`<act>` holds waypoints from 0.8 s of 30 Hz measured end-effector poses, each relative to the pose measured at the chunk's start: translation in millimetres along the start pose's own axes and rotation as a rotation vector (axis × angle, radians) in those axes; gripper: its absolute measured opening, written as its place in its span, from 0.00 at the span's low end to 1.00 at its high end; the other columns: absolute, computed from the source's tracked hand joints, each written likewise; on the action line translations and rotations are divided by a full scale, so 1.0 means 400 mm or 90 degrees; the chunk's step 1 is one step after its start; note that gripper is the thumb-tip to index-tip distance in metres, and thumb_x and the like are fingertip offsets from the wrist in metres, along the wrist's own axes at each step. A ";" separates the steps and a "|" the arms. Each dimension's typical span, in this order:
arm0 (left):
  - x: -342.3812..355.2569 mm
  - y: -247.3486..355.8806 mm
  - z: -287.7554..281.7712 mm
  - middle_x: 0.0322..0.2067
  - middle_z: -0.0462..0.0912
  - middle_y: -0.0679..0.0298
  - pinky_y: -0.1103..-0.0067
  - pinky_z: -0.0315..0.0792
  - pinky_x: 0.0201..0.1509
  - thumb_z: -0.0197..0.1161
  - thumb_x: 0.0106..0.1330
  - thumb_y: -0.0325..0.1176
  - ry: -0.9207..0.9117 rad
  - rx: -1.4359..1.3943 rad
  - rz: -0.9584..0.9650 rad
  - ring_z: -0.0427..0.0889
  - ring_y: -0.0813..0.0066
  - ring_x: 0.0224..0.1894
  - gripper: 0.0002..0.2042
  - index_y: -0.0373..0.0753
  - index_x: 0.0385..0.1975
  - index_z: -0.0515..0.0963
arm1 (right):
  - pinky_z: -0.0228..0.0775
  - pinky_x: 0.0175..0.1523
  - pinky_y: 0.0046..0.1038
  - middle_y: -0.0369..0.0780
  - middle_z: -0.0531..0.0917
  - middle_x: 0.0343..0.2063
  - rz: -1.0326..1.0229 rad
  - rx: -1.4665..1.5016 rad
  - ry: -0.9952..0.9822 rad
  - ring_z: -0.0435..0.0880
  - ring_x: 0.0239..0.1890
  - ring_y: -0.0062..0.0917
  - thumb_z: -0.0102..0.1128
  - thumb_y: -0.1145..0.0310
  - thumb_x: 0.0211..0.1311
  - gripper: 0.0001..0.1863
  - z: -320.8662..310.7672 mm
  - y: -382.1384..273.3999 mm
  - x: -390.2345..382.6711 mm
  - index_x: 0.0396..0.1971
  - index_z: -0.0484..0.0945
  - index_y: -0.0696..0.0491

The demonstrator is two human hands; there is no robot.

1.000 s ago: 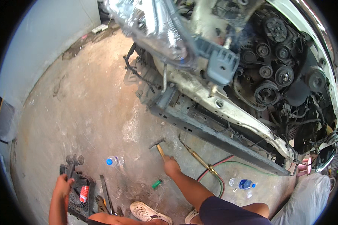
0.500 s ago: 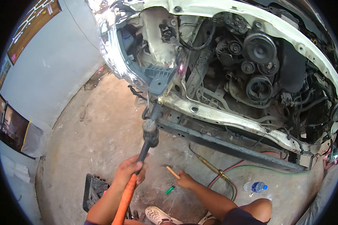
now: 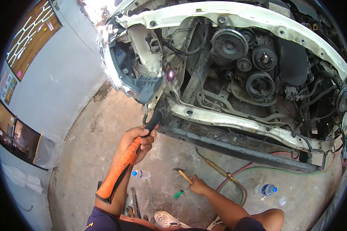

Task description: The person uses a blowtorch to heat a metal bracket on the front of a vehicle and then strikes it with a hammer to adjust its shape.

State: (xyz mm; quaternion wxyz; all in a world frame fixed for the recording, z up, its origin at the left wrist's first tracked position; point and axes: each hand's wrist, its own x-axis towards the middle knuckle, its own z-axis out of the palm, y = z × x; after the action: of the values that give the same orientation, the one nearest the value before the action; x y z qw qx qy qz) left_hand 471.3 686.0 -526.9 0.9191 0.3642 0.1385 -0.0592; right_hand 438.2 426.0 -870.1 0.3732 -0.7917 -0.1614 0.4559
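Observation:
My left hand (image 3: 138,140) is closed on an orange-and-black handled mallet (image 3: 119,171); its dark head (image 3: 162,114) is up against the lower left corner of the car's stripped front end (image 3: 204,120), where it is hard to make out. Low over the floor, my right hand (image 3: 197,184) grips a small hammer (image 3: 185,176) by its wooden handle. A brass torch (image 3: 214,165) with red and green hoses lies beside that hammer, and a small green object (image 3: 178,193) is close by. The headlight assembly (image 3: 115,69) sits above my left hand; engine pulleys (image 3: 260,84) show to the right.
A dark bumper beam (image 3: 246,153) runs low across the car's front. Water bottles (image 3: 266,189) are on the concrete floor (image 3: 85,154), along with metal tools (image 3: 133,200) near my feet. A pale wall (image 3: 54,96) with boards and a window stands at the left.
My left hand has lifted the mallet from low at the left up to the car's front corner. My right hand still holds the small hammer low, and the view has swung up toward the car.

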 end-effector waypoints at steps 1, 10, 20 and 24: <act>0.009 0.008 0.012 0.38 0.81 0.55 0.88 0.74 0.22 0.54 0.68 0.25 -0.011 0.002 0.007 0.75 0.86 0.24 0.23 0.15 0.58 0.65 | 0.76 0.57 0.43 0.55 0.86 0.45 -0.010 0.007 0.006 0.86 0.52 0.50 0.61 0.67 0.58 0.26 0.001 -0.006 0.000 0.56 0.68 0.56; 0.051 0.052 0.049 0.40 0.80 0.56 0.87 0.74 0.26 0.59 0.63 0.23 -0.029 0.017 0.058 0.74 0.85 0.26 0.22 0.19 0.56 0.67 | 0.76 0.53 0.38 0.51 0.86 0.44 -0.040 0.017 -0.068 0.86 0.48 0.42 0.64 0.67 0.61 0.26 -0.025 -0.084 -0.038 0.59 0.70 0.54; 0.112 0.084 -0.009 0.44 0.79 0.54 0.88 0.74 0.26 0.62 0.57 0.22 -0.118 0.147 0.092 0.73 0.85 0.25 0.34 0.20 0.66 0.61 | 0.76 0.50 0.36 0.48 0.87 0.43 -0.100 0.065 -0.082 0.87 0.43 0.39 0.63 0.69 0.63 0.25 -0.042 -0.123 -0.050 0.59 0.69 0.52; 0.130 0.087 -0.050 0.42 0.79 0.56 0.87 0.72 0.26 0.63 0.55 0.23 -0.142 0.140 0.075 0.72 0.84 0.24 0.33 0.23 0.64 0.64 | 0.76 0.41 0.33 0.42 0.87 0.38 -0.128 0.127 -0.111 0.86 0.34 0.30 0.61 0.71 0.66 0.23 -0.061 -0.146 -0.062 0.60 0.69 0.52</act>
State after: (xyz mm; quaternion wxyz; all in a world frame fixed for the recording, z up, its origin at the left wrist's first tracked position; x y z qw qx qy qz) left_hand 523.9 724.7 -533.7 0.8851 0.4613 0.0068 -0.0604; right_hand 450.5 439.4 -804.8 0.4783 -0.6882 -0.2255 0.4968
